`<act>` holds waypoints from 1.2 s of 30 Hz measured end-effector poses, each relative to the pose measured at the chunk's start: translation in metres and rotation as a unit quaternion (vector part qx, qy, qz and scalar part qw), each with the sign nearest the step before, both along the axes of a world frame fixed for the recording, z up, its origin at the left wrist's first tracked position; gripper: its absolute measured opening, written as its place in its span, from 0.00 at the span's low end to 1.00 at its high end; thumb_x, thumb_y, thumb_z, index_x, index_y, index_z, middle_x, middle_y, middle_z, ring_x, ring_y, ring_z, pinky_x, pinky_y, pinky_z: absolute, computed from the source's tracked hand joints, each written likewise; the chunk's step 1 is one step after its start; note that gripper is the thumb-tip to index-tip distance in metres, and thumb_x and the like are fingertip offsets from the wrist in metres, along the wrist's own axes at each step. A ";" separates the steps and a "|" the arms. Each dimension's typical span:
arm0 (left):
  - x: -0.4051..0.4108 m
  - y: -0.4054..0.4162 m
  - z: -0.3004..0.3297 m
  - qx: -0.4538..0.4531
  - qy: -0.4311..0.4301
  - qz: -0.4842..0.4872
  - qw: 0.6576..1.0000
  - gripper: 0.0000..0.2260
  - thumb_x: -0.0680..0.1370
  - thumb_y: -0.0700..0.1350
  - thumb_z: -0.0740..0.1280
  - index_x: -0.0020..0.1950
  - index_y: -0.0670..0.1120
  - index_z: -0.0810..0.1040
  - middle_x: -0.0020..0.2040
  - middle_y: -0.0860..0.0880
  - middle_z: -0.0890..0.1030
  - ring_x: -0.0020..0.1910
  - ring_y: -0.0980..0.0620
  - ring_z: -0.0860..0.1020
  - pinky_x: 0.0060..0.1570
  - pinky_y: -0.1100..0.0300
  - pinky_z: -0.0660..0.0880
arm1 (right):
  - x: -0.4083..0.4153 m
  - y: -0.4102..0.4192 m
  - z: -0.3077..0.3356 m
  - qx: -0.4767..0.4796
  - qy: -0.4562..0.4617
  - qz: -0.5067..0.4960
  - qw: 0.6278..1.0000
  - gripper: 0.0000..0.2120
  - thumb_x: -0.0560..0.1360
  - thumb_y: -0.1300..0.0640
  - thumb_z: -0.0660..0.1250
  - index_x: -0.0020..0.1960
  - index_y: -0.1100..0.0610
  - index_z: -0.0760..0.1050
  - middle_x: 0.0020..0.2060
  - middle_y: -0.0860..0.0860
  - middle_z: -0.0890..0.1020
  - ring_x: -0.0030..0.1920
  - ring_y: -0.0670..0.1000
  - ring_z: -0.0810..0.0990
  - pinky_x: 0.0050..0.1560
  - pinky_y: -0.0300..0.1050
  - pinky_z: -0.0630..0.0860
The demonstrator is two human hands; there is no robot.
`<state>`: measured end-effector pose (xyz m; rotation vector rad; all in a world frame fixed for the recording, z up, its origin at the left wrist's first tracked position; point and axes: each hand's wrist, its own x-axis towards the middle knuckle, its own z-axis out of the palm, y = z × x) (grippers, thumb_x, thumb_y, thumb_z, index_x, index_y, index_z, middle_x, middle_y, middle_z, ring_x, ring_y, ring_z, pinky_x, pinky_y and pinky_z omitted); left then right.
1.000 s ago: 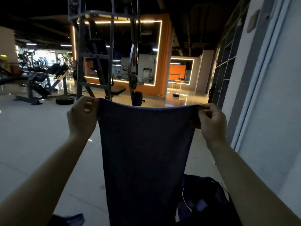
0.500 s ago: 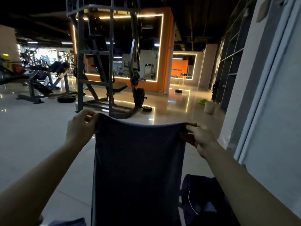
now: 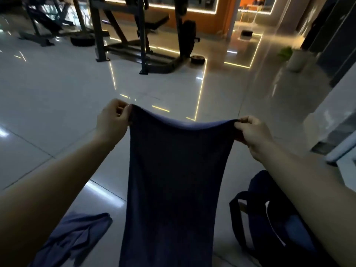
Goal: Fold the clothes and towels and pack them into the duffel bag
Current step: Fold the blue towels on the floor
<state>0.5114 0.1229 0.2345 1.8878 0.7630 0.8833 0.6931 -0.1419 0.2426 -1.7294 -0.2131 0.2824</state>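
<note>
Two hands hold one dark blue towel up in front of me by its top corners, so the cloth hangs full length and flat, which I judge is the way to square it before a fold. Its top edge sags slightly between the grips, so the pull is not tight. My left hand has its fingers curled in, pinching the left corner between thumb and fingertips. My right hand does the same at the right corner, thumb on top and fingers tucked under the hem. Neither hand touches anything else.

On the tiled floor to my lower right lies the dark duffel bag, its mouth apparently open with a pale zip line showing and something bluish inside; I cannot tell what. It lies just beside the hanging towel, handy for packing. At lower left a lighter blue garment lies crumpled and unfolded, so I judge there is more to do. Gym equipment stands well apart, further back.
</note>
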 end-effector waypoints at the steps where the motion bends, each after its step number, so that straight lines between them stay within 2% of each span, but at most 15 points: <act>1: 0.008 0.006 -0.007 -0.005 -0.002 -0.003 1.000 0.05 0.80 0.47 0.63 0.45 0.49 0.73 0.40 0.50 0.78 0.45 0.45 0.81 0.51 0.44 0.79 | 0.007 0.004 -0.009 0.004 -0.001 -0.002 1.000 0.09 0.79 0.66 0.62 0.42 0.57 0.71 0.41 0.54 0.77 0.40 0.52 0.78 0.41 0.42 0.79; 4: 0.026 0.018 -0.024 -0.016 -0.025 -0.015 0.999 0.05 0.80 0.45 0.64 0.47 0.46 0.73 0.40 0.50 0.77 0.46 0.46 0.80 0.50 0.48 0.80 | 0.023 0.011 -0.034 0.031 -0.009 -0.009 0.999 0.08 0.79 0.66 0.61 0.44 0.56 0.72 0.43 0.54 0.78 0.44 0.51 0.79 0.48 0.44 0.80; 8: 0.037 0.029 -0.043 -0.024 -0.063 -0.021 0.998 0.07 0.79 0.44 0.65 0.42 0.53 0.73 0.39 0.50 0.77 0.46 0.47 0.81 0.48 0.54 0.81 | 0.033 0.015 -0.058 0.070 -0.021 -0.016 0.997 0.08 0.79 0.67 0.60 0.45 0.56 0.73 0.43 0.52 0.78 0.44 0.50 0.80 0.48 0.41 0.79; 13: 0.035 0.032 -0.075 -0.040 -0.065 -0.038 0.996 0.05 0.78 0.47 0.66 0.43 0.55 0.74 0.39 0.49 0.79 0.45 0.47 0.82 0.50 0.49 0.81 | 0.033 0.021 -0.093 0.100 0.007 0.001 0.995 0.09 0.79 0.67 0.59 0.44 0.56 0.72 0.43 0.53 0.78 0.43 0.49 0.79 0.48 0.40 0.80; 16: 0.022 0.036 -0.114 -0.039 0.002 -0.043 0.998 0.02 0.73 0.55 0.66 0.41 0.59 0.76 0.42 0.47 0.81 0.47 0.44 0.82 0.52 0.43 0.79 | 0.024 0.017 -0.140 0.057 0.057 0.020 0.997 0.09 0.79 0.67 0.60 0.45 0.56 0.72 0.44 0.55 0.78 0.45 0.52 0.79 0.47 0.39 0.80; 19: 0.001 0.036 -0.165 -0.002 0.111 -0.086 0.990 0.02 0.78 0.49 0.66 0.45 0.56 0.76 0.42 0.49 0.80 0.46 0.47 0.80 0.54 0.44 0.77 | 0.008 0.008 -0.189 0.008 0.099 0.036 0.994 0.09 0.79 0.68 0.60 0.43 0.58 0.72 0.44 0.56 0.79 0.44 0.52 0.80 0.46 0.39 0.80; 21: -0.019 0.035 -0.203 0.015 0.176 -0.126 0.976 0.09 0.78 0.43 0.67 0.43 0.58 0.76 0.40 0.56 0.79 0.44 0.54 0.79 0.51 0.52 0.76 | 0.000 -0.002 -0.223 -0.052 0.116 0.055 0.990 0.09 0.78 0.69 0.62 0.42 0.58 0.72 0.41 0.56 0.79 0.43 0.53 0.79 0.46 0.39 0.79; 22: -0.031 0.033 -0.221 0.015 0.200 -0.146 0.969 0.13 0.77 0.42 0.68 0.42 0.61 0.77 0.40 0.57 0.80 0.43 0.55 0.79 0.50 0.54 0.76 | -0.005 -0.009 -0.240 -0.093 0.120 0.069 0.986 0.09 0.77 0.69 0.63 0.41 0.58 0.72 0.40 0.56 0.79 0.44 0.55 0.79 0.49 0.43 0.79; 24: -0.054 0.031 -0.258 0.023 0.262 -0.184 0.947 0.21 0.75 0.38 0.70 0.40 0.68 0.77 0.38 0.55 0.80 0.41 0.53 0.80 0.46 0.56 0.77 | -0.014 -0.021 -0.273 -0.194 0.110 0.116 0.968 0.09 0.76 0.68 0.65 0.41 0.56 0.74 0.40 0.56 0.80 0.45 0.56 0.79 0.55 0.52 0.78; 25: -0.064 0.029 -0.275 0.033 0.304 -0.203 0.930 0.23 0.74 0.36 0.71 0.39 0.68 0.77 0.37 0.54 0.78 0.40 0.51 0.80 0.44 0.56 0.77 | -0.021 -0.027 -0.287 -0.248 0.099 0.147 0.952 0.08 0.76 0.67 0.66 0.41 0.55 0.74 0.40 0.55 0.80 0.45 0.56 0.79 0.53 0.52 0.78; 26: -0.072 0.023 -0.288 0.037 0.348 -0.218 0.911 0.22 0.74 0.36 0.71 0.37 0.65 0.77 0.38 0.54 0.77 0.40 0.49 0.80 0.42 0.57 0.76 | -0.029 -0.031 -0.299 -0.298 0.089 0.178 0.934 0.07 0.76 0.66 0.66 0.42 0.55 0.75 0.40 0.54 0.81 0.44 0.55 0.79 0.48 0.48 0.78; 28: -0.082 0.008 -0.304 0.016 0.425 -0.225 0.877 0.12 0.75 0.37 0.70 0.41 0.55 0.78 0.43 0.48 0.78 0.43 0.46 0.80 0.42 0.60 0.71 | -0.043 -0.036 -0.315 -0.364 0.079 0.231 0.899 0.06 0.75 0.66 0.66 0.44 0.56 0.75 0.42 0.55 0.81 0.42 0.53 0.78 0.38 0.38 0.74; 30: -0.084 -0.003 -0.315 -0.016 0.462 -0.203 0.863 0.04 0.77 0.38 0.66 0.46 0.47 0.78 0.46 0.46 0.79 0.44 0.47 0.78 0.39 0.61 0.67 | -0.051 -0.035 -0.328 -0.410 0.035 0.271 0.870 0.06 0.74 0.66 0.65 0.45 0.57 0.75 0.44 0.53 0.79 0.42 0.51 0.76 0.36 0.35 0.69; 32: -0.080 -0.009 -0.321 -0.010 0.485 -0.201 0.851 0.03 0.79 0.40 0.64 0.49 0.46 0.77 0.47 0.47 0.79 0.45 0.47 0.77 0.39 0.61 0.66 | -0.053 -0.032 -0.336 -0.414 -0.004 0.289 0.863 0.08 0.73 0.68 0.64 0.47 0.57 0.75 0.47 0.52 0.77 0.44 0.50 0.74 0.38 0.34 0.68; 36: -0.077 -0.011 -0.325 0.004 0.513 -0.192 0.837 0.07 0.78 0.41 0.64 0.55 0.46 0.78 0.50 0.46 0.80 0.50 0.44 0.78 0.42 0.59 0.67 | -0.053 -0.029 -0.346 -0.418 -0.042 0.313 0.852 0.14 0.72 0.70 0.63 0.46 0.51 0.71 0.46 0.48 0.71 0.42 0.45 0.70 0.39 0.25 0.65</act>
